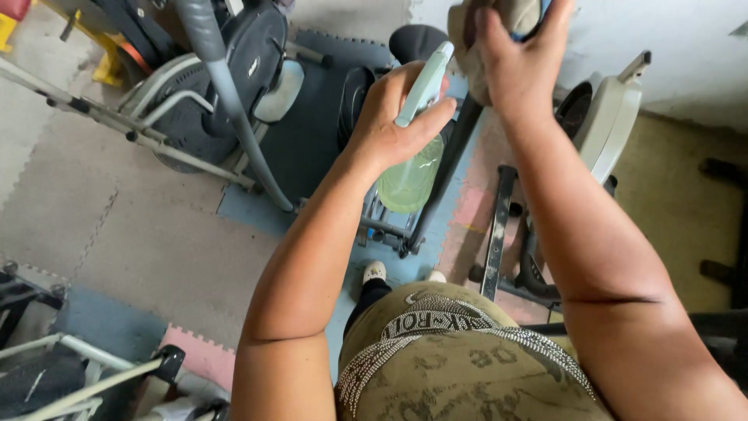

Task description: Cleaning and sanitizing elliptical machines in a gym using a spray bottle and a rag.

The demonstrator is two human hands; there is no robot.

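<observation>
Above the foam-tiled floor (156, 234), close to the far wall, we hold both hands up in front of an exercise machine. Our left hand (389, 121) grips a pale green spray bottle (411, 175) by its neck, fingers (432, 117) curled tight around it just under the light trigger head, so the bottle hangs upright with its liquid-filled body below the palm — a hold that keeps the nozzle pointing forward, away from us. We cannot tell whether a finger rests on the trigger itself; the hand hides it.

Our right hand (514, 54) is raised higher, fingers spread and pressed over a bunched, greyish cloth (483, 31), which sits against the top of the machine's dark upright post (448, 168). The flat, open palm suits pressing the cloth onto that surface rather than carrying it. Something blue peeks out beside the cloth, too little to name.

Below the bottle the post runs down to the machine's metal base on blue mat tiles. To the left stands an elliptical trainer (226, 86) with grey handles, and to the right a white-shrouded machine (612, 117) — both well apart from our hands. At the floor's near left corner lies a folded white frame (70, 366).
</observation>
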